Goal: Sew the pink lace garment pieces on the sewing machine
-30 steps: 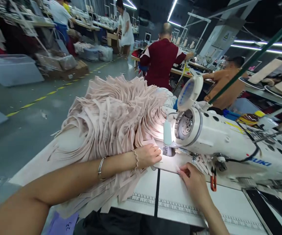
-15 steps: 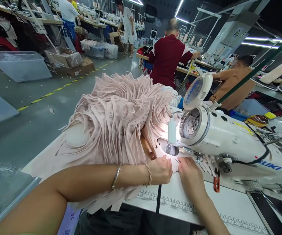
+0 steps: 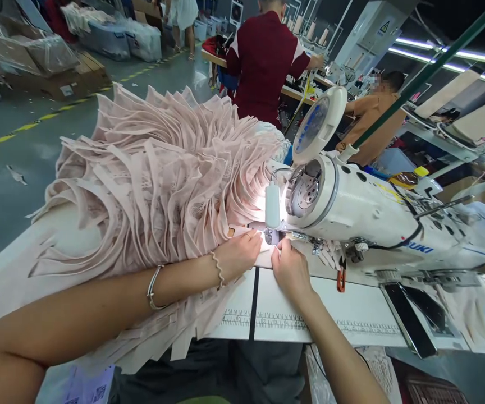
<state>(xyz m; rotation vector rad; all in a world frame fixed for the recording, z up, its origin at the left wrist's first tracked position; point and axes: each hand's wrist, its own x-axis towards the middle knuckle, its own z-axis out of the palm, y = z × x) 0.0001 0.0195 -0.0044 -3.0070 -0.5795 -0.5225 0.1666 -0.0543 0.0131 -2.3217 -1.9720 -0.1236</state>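
Observation:
At the needle area of a white sewing machine [image 3: 339, 196], both hands hold a pale pink fabric piece [image 3: 264, 258]. My left hand [image 3: 239, 255] is closed on its left part, fingers curled, with a bracelet and a wavy band on the wrist. My right hand [image 3: 292, 270] pinches the fabric's edge between thumb and fingers, just in front of the presser foot. The machine's lamp [image 3: 272, 205] lights this spot. Left of the machine lies a large heap of pale pink fabric pieces [image 3: 162, 185], partly under my left forearm. The fingertips are partly hidden.
Orange-handled thread snips [image 3: 341, 276] lie right of my right hand. A phone [image 3: 408, 320] rests near the table's front edge, beyond a printed ruler [image 3: 284, 321]. A green pole [image 3: 428, 76] slants above the machine. A person in a maroon top [image 3: 263, 62] sits ahead.
The camera view has shifted, so the machine, heap and hands appear further left and higher. Both hands are still on the fabric, now closer to the presser foot.

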